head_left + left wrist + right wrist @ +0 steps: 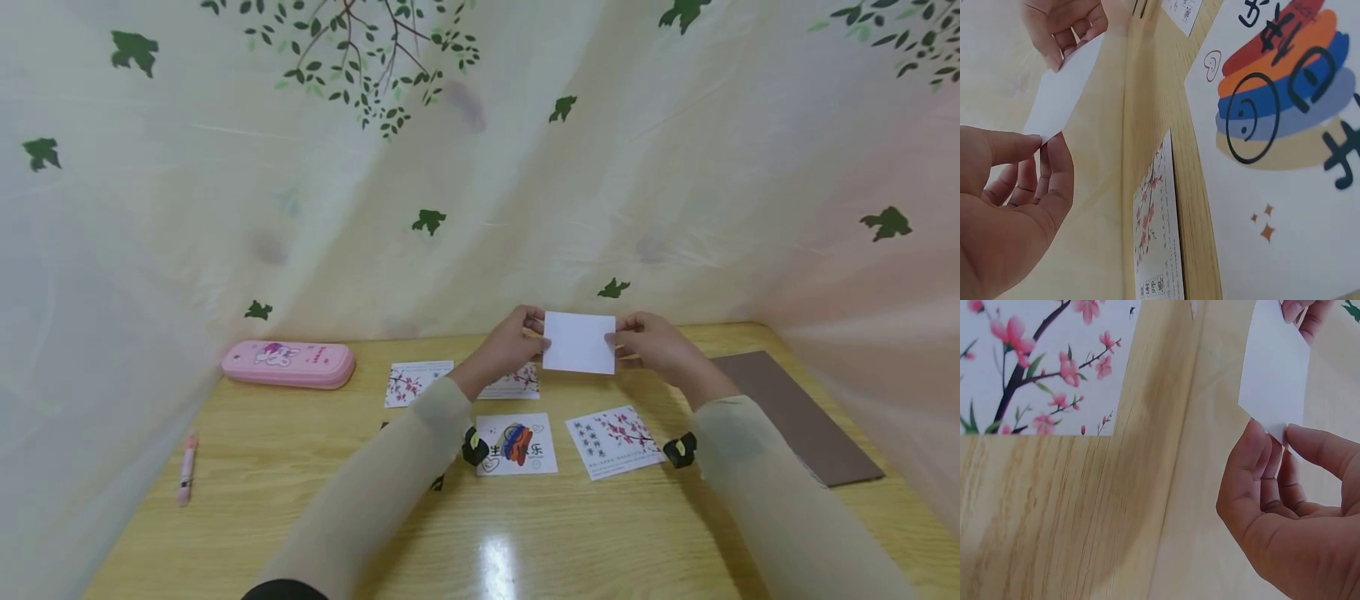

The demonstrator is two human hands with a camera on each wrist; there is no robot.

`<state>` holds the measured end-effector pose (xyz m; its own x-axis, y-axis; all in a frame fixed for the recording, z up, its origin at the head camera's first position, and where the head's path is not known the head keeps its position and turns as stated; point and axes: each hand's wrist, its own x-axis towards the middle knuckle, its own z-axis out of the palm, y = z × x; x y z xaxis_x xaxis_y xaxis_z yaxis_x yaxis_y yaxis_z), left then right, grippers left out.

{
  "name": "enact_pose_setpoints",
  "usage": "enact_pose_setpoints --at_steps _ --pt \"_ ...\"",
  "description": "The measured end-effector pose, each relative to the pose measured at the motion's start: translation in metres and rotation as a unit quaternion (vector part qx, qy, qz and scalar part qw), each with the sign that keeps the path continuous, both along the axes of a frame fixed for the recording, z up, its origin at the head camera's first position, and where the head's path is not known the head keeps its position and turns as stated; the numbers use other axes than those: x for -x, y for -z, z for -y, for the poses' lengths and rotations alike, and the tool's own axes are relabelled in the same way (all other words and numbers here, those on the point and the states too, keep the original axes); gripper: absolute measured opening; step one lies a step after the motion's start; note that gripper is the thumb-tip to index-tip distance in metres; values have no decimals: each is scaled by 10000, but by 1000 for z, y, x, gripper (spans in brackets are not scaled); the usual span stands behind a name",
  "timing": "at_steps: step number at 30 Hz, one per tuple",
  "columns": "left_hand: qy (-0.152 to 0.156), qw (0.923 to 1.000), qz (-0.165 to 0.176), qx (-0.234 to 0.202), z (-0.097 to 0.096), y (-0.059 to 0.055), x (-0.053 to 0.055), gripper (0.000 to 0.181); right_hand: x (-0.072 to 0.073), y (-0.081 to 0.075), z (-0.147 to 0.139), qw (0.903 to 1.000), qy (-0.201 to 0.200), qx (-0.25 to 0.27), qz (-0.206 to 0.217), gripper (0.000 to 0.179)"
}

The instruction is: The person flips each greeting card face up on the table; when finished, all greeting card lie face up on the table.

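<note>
Both hands hold up a white card (579,343) above the far part of the table, its blank face toward the head view. My left hand (515,342) pinches the card's left edge between thumb and fingers. On the opposite edge, my right hand (651,348) pinches it the same way. Below lie a birthday card with colour stripes (516,444) and a tilted blossom card (615,442). Farther back are another blossom card (417,382) and one partly hidden behind the left hand (517,385). Whatever is on the held card's other side is hidden.
A pink pencil case (288,364) lies at the back left, with a pink pen (187,469) nearer the left edge. At the right is a flat grey-brown board (798,417). A leaf-patterned curtain (495,183) hangs behind the table. Something dark is partly covered by the left sleeve.
</note>
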<state>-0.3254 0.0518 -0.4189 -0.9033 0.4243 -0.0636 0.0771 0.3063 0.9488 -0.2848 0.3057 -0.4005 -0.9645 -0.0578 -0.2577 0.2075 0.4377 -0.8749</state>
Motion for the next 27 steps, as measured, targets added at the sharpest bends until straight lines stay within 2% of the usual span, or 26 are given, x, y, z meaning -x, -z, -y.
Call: enact_pose_setpoints --at_steps 13,19,23,27 --pt "445 9971 -507 -362 17 -12 -9 34 -7 -4 4 9992 -151 270 -267 36" --pt "542 9951 -804 -183 24 -13 -13 26 -10 -4 7 9987 -180 307 -373 32" --pt "521 9938 -984 62 28 -14 -15 23 -13 -4 9 9977 -263 421 -464 36" --pt "442 9928 -1106 99 32 -15 -19 22 -14 -4 10 9966 -288 589 -489 40"
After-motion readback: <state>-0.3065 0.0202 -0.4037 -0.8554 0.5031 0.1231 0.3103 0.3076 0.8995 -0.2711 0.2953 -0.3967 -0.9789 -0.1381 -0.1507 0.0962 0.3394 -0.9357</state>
